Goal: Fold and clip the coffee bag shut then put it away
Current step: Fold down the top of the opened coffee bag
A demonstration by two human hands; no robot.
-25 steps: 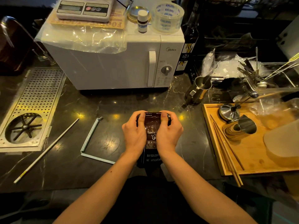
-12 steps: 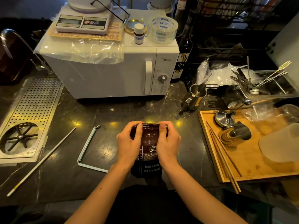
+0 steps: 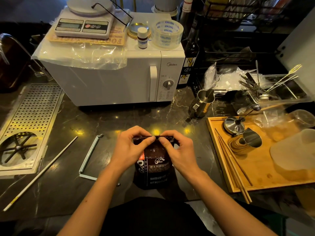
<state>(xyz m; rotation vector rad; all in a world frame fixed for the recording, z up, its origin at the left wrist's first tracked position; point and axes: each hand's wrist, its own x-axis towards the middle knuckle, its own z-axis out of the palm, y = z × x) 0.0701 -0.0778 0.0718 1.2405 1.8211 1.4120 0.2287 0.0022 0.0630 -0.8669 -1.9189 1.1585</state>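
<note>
A white microwave (image 3: 109,82) carries a scale (image 3: 83,26) and tape roll (image 3: 167,34).

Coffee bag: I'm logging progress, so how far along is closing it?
Nothing is finished yet. In hand: both hands, left and right, pinch the coffee bag along its top edge, folding. Left: the pale clip lies open on the counter, unused; storing follows.

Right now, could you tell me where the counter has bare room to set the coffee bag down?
Bare dark marble lies between the white microwave and both hands, and between the pale blue bag clip and the dark coffee bag. The right side is crowded: the wooden tray holds steel jugs.
</note>
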